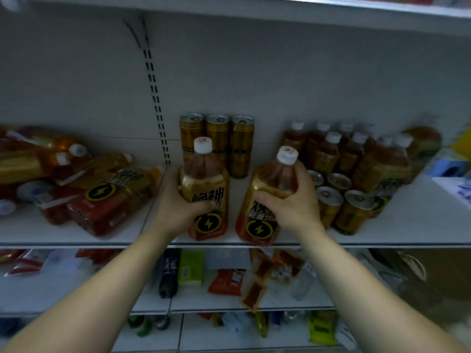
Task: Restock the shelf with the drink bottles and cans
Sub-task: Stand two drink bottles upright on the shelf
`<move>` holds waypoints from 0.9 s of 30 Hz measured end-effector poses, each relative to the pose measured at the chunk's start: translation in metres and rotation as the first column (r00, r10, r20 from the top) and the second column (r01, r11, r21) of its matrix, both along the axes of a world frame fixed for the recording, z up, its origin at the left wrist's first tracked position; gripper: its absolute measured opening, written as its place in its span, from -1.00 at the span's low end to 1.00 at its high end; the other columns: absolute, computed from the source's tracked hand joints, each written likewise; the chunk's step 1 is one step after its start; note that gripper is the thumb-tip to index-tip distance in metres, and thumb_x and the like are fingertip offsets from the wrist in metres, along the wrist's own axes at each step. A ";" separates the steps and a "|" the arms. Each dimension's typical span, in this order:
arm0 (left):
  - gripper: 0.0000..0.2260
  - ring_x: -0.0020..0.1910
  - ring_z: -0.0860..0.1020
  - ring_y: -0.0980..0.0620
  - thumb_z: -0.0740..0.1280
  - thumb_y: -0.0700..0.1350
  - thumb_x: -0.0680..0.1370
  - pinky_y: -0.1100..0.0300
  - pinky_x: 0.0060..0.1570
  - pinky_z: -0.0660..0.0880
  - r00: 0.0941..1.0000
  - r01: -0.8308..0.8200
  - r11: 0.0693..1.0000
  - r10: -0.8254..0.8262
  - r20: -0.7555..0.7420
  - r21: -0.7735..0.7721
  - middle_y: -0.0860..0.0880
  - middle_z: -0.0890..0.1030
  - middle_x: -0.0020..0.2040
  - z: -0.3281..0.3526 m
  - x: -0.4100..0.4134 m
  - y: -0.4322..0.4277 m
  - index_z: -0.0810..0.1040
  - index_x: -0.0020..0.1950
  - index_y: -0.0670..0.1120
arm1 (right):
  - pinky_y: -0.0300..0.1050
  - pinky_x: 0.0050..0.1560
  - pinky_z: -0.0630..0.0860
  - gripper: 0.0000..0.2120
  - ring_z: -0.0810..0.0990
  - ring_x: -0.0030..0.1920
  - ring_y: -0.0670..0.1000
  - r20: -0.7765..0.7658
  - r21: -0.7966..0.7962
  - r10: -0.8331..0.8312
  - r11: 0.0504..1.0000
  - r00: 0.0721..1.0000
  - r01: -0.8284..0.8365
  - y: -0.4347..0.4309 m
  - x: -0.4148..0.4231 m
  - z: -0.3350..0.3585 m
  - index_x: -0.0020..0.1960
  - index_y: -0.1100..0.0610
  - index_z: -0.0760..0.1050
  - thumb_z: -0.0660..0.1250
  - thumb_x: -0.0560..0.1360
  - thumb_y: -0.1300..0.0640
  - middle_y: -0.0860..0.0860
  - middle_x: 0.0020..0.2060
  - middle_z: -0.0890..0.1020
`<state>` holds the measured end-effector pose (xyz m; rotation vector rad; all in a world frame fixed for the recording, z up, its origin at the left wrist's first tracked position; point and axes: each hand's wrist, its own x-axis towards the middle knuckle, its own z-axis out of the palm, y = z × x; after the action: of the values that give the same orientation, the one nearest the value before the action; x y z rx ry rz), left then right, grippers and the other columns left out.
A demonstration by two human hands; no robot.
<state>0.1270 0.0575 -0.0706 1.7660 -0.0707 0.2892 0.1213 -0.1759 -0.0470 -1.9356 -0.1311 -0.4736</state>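
Note:
Two amber drink bottles with white caps and gold labels bearing a lightning mark stand at the front of the white shelf. My left hand grips the left bottle, which is upright. My right hand grips the right bottle, which leans to the right. Three gold cans stand in a row behind them. To the right are several upright bottles and several gold cans.
A heap of the same bottles lies on its side on the left part of the shelf. A slotted upright runs up the back wall. Lower shelves hold packets and small goods. Another shelf board hangs overhead.

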 end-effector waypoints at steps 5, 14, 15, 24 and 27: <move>-0.60 -0.09 0.61 0.25 0.50 -0.17 0.36 0.41 -0.27 0.51 0.999 -0.028 0.990 0.031 0.016 -0.141 0.19 0.64 -0.12 0.006 -0.047 -0.071 0.46 0.05 0.20 | -0.52 -0.22 0.42 -0.38 0.53 -0.06 -0.40 0.018 0.169 -0.086 0.982 0.996 0.082 -0.069 -0.046 0.009 0.04 -0.39 0.39 0.63 0.15 0.00 -0.43 -0.09 0.57; -0.29 -0.02 0.61 0.20 0.56 -0.05 0.23 0.20 -0.08 0.56 0.974 0.220 0.961 -0.208 0.085 -0.166 0.10 0.62 0.05 0.047 -0.099 -0.266 0.39 0.34 0.06 | -0.42 -0.10 0.48 -0.29 0.57 -0.04 -0.31 0.089 0.169 -0.223 0.964 0.971 0.206 -0.241 -0.117 0.054 0.14 -0.22 0.44 0.57 0.02 -0.17 -0.32 -0.05 0.59; -0.31 -0.04 0.61 0.21 0.57 -0.09 0.26 0.23 -0.11 0.57 0.971 0.235 0.956 -0.222 0.092 -0.175 0.11 0.62 0.03 0.050 -0.099 -0.289 0.40 0.34 0.05 | -0.48 -0.15 0.44 -0.32 0.56 -0.07 -0.34 0.101 0.157 -0.240 0.962 0.966 0.222 -0.261 -0.123 0.060 0.12 -0.22 0.44 0.58 0.04 -0.14 -0.35 -0.10 0.59; -0.30 -0.03 0.50 0.30 0.53 -0.01 0.32 0.28 -0.09 0.46 0.952 0.302 0.946 -0.293 0.083 -0.116 0.25 0.52 0.02 0.038 -0.073 -0.438 0.31 0.39 0.05 | -0.17 0.10 0.46 -0.20 0.52 0.13 -0.08 0.026 0.022 -0.385 0.923 0.923 0.384 -0.399 -0.119 0.058 0.33 -0.12 0.36 0.61 0.17 -0.08 -0.08 0.14 0.54; -0.35 -0.08 0.42 0.44 0.52 -0.04 0.34 0.33 -0.06 0.38 0.953 0.298 0.950 -0.289 0.090 -0.098 0.36 0.43 -0.01 0.021 -0.051 -0.470 0.30 0.33 0.21 | -0.05 0.18 0.46 -0.19 0.50 0.17 -0.03 -0.023 0.009 -0.396 0.918 0.918 0.396 -0.429 -0.088 0.044 0.34 -0.09 0.36 0.62 0.17 -0.08 -0.05 0.17 0.52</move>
<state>0.0760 -0.4121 -0.0495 1.6084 -0.3625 0.1390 0.0333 -0.6050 -0.0032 -1.9558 0.2849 -0.7187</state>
